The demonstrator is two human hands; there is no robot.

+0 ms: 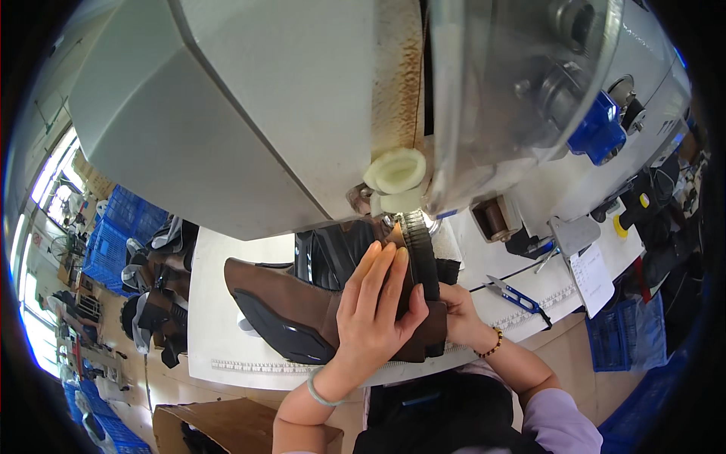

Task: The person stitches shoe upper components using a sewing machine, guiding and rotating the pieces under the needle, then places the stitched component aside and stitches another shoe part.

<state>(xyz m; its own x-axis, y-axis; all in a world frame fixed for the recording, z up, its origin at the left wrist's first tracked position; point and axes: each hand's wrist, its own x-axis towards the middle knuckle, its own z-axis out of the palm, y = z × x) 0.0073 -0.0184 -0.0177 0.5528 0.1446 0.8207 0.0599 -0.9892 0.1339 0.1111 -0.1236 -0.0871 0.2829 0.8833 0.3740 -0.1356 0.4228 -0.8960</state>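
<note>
A brown leather boot upper [283, 295] with black moulded panels and a black ribbed strip lies across the white table under the sewing machine head [249, 113]. My left hand [374, 303] is pressed flat on the leather, fingers stretched together toward the needle area and thumb apart. At the right edge of the piece, my right hand [457, 314] grips it with bent fingers, some of them hidden by the material. The ribbed strip [418, 246] runs up beside my left fingertips to the lit stitching spot. The needle itself is hidden there.
Blue-handled thread snips [518, 297] lie on the table to the right, near a ruler strip [529, 316] and a paper sheet [592, 278]. More uppers [159, 291] are piled at the left. Blue crates [125, 234] and a cardboard box [219, 424] stand around the table.
</note>
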